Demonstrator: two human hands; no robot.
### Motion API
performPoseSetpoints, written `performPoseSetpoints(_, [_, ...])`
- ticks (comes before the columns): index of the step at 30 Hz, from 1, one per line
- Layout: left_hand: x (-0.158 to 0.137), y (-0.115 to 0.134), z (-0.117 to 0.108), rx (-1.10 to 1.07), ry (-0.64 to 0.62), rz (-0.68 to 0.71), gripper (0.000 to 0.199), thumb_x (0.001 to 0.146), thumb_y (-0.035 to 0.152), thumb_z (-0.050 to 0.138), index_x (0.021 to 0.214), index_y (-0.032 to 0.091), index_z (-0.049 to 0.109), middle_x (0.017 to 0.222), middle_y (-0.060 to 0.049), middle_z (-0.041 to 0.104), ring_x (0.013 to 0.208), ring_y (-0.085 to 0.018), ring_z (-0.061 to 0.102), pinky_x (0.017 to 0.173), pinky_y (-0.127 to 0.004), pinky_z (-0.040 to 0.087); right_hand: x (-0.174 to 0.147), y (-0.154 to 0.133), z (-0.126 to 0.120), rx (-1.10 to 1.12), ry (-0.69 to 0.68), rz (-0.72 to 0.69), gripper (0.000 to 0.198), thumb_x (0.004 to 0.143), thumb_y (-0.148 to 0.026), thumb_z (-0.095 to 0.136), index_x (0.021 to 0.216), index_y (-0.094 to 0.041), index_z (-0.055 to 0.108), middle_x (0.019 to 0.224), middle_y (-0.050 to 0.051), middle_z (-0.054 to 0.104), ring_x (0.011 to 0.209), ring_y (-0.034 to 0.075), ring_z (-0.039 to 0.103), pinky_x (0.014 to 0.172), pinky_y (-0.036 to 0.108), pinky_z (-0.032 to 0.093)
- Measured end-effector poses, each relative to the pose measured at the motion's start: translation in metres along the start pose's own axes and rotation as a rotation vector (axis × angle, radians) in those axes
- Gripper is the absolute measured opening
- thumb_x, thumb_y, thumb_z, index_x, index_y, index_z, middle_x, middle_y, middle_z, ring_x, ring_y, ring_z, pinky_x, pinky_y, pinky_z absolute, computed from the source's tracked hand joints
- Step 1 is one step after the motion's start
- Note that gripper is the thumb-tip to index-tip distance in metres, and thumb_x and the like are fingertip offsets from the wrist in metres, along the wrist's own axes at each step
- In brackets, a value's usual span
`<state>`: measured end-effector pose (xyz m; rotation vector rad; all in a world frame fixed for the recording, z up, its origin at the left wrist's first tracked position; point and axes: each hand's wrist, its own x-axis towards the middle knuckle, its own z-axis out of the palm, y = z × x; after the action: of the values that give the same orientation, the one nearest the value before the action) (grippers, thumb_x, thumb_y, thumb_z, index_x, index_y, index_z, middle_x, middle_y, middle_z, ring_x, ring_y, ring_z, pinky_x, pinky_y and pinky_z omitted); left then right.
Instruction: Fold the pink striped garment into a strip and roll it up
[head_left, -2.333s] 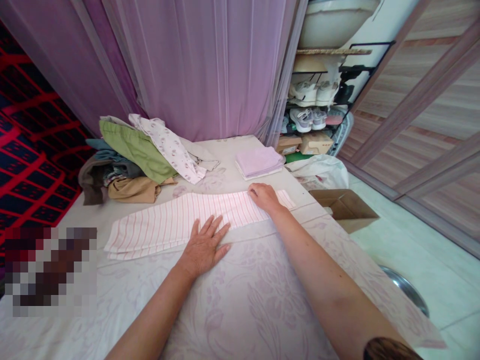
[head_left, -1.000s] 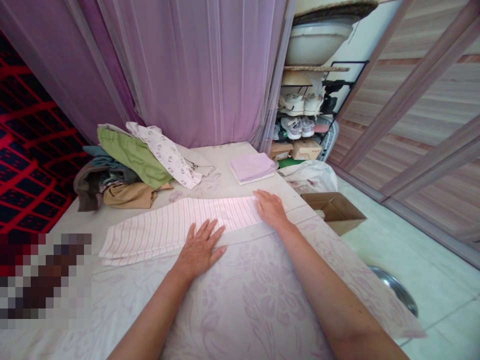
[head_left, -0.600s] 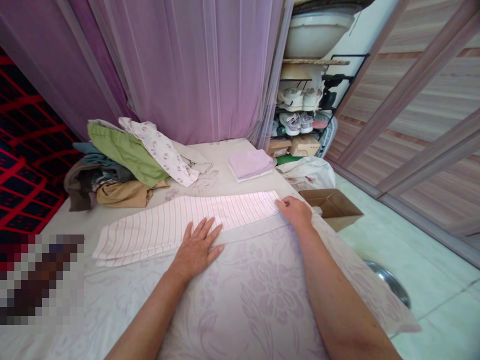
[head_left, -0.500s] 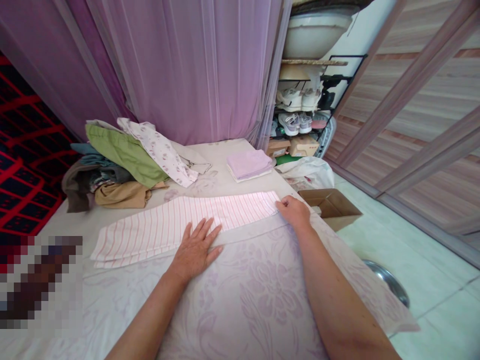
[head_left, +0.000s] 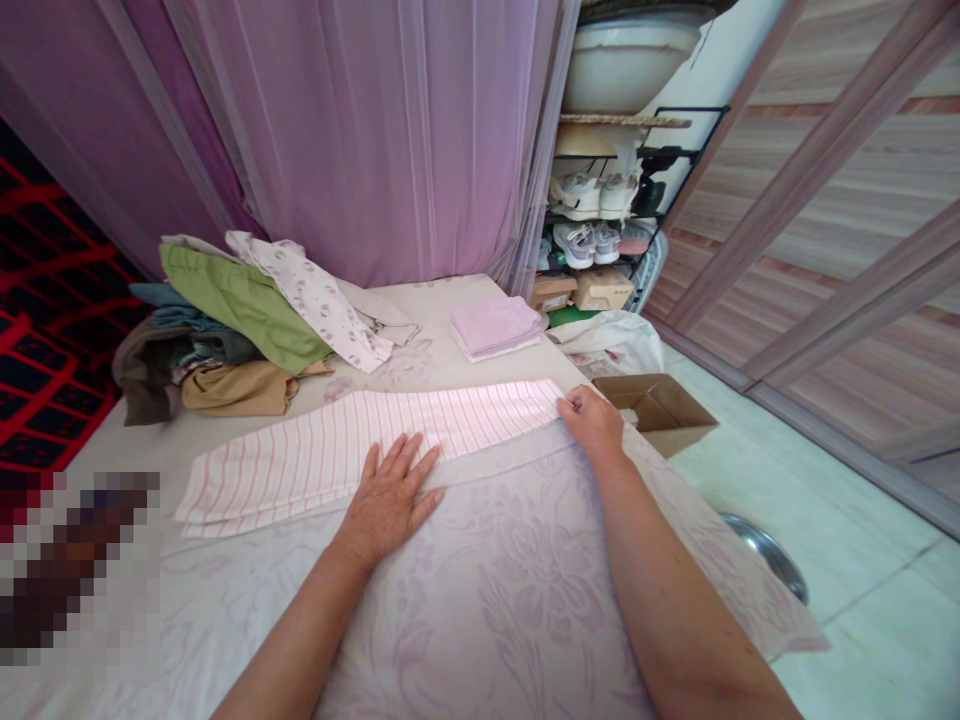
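Note:
White pants with pink stripes [head_left: 300, 450] lie folded lengthwise across the bed, their wider end at the left and the narrow end at the right. Layered edges show at the lower left. My left hand [head_left: 390, 495] is spread flat, its fingertips resting on the near edge of the pants around the middle. At the narrow right end, my right hand [head_left: 592, 420] is closed, with thumb and forefinger pinching the corner of the fabric. Its other fingers are curled under and partly hidden.
A loose heap of clothes, including green trousers [head_left: 232, 300], lies at the back left. Folded lilac cloth [head_left: 495, 325] sits behind the pants. Past the bed's right edge are a cardboard box [head_left: 667, 415], a metal basin [head_left: 769, 555] and a shoe rack [head_left: 600, 215].
The view has shifted very slightly. My right hand stays at the narrow end and my left hand stays flat on the near edge; the pants look almost unchanged.

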<state>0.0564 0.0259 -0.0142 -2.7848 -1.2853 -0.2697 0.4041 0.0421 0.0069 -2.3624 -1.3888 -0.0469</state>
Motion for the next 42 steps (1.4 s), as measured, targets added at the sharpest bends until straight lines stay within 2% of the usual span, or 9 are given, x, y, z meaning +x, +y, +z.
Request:
performPoseSetpoints(8, [0.0,0.0,0.0,-0.024,-0.045,-0.007,0.057,0.094,0.058,0.031,0.146,0.034,0.034,0.153,-0.008,0.033,0.141,-0.031,0.029,0.111,-0.057,0.018,0.002,0.008,0.012,0.101,-0.004,-0.008,0.02,0.08,-0.032,0.054,0.094,-0.021,0.062,0.083,0.004,0.069,0.076,0.021,0.06,0.065,0.029,0.04])
performPoseSetpoints(13, [0.001,-0.001,0.0,-0.044,-0.057,-0.007,0.057,0.094,0.059,0.03,0.146,0.034,0.034,0.154,-0.008,0.033,0.141,-0.031,0.028,0.111,-0.058,0.018,0.002,0.005,0.013,0.179,0.225,-0.257,0.035,0.081,-0.022,0.045,0.111,-0.014,0.06,0.109,0.013,0.066,0.098,0.025,0.059,0.086,0.038,0.044])
performPoseSetpoints(16, [0.001,0.001,-0.001,-0.059,-0.063,-0.015,0.058,0.094,0.059,0.03,0.145,0.033,0.036,0.154,-0.009,0.033,0.141,-0.031,0.028,0.111,-0.059,0.017,-0.001,-0.007,0.013,0.164,0.261,-0.42,0.033,0.086,-0.023,0.042,0.111,-0.016,0.062,0.114,0.012,0.065,0.105,0.026,0.057,0.091,0.039,0.042])
performPoseSetpoints(21, [0.0,0.006,-0.007,-0.097,-0.117,-0.044,0.059,0.094,0.06,0.031,0.146,0.033,0.034,0.154,-0.01,0.031,0.142,-0.031,0.025,0.111,-0.06,0.017,-0.01,-0.019,0.017,0.056,0.204,-0.431,0.034,0.089,-0.03,0.042,0.11,-0.015,0.065,0.113,0.013,0.067,0.105,0.028,0.058,0.091,0.042,0.043])
performPoseSetpoints(26, [-0.002,0.008,-0.011,-0.158,-0.095,-0.055,0.059,0.093,0.061,0.032,0.145,0.034,0.035,0.155,-0.009,0.03,0.143,-0.031,0.024,0.113,-0.06,0.015,-0.013,-0.02,0.031,-0.053,0.056,-0.562,0.045,0.095,-0.037,0.031,0.129,-0.02,0.054,0.141,0.01,0.05,0.131,0.027,0.042,0.107,0.052,0.03])
performPoseSetpoints(29, [-0.003,0.009,-0.011,-0.212,-0.077,-0.068,0.063,0.092,0.062,0.033,0.146,0.03,0.035,0.154,-0.01,0.032,0.142,-0.031,0.025,0.115,-0.059,0.015,-0.013,-0.019,0.041,-0.139,-0.119,-0.506,0.05,0.095,-0.041,0.024,0.133,-0.021,0.051,0.147,0.011,0.043,0.135,0.028,0.037,0.105,0.059,0.03])
performPoseSetpoints(32, [-0.006,0.006,-0.013,-0.252,-0.061,-0.092,0.064,0.092,0.058,0.038,0.146,0.024,0.037,0.152,-0.009,0.035,0.142,-0.029,0.027,0.117,-0.053,0.017,-0.012,-0.017,0.049,-0.153,-0.151,-0.473,0.053,0.095,-0.044,0.021,0.134,-0.022,0.05,0.15,0.01,0.038,0.137,0.028,0.034,0.105,0.059,0.032])
performPoseSetpoints(36, [-0.029,-0.022,-0.023,-0.187,0.003,-0.259,0.046,0.094,0.041,0.042,0.136,0.025,0.05,0.145,-0.005,0.048,0.135,-0.024,0.039,0.115,-0.048,0.025,-0.004,-0.002,0.054,0.001,-0.083,-0.51,0.049,0.09,-0.046,0.03,0.124,-0.024,0.058,0.143,0.01,0.048,0.132,0.029,0.042,0.102,0.058,0.038])
performPoseSetpoints(42, [-0.108,-0.101,-0.052,-0.033,0.164,-0.412,0.03,0.091,0.027,0.045,0.11,0.023,0.068,0.113,-0.009,0.068,0.105,-0.024,0.06,0.096,-0.046,0.045,0.012,0.042,0.053,0.3,-0.124,-0.672,0.031,0.073,-0.044,0.054,0.093,-0.028,0.071,0.128,0.007,0.061,0.126,0.03,0.05,0.1,0.047,0.046])
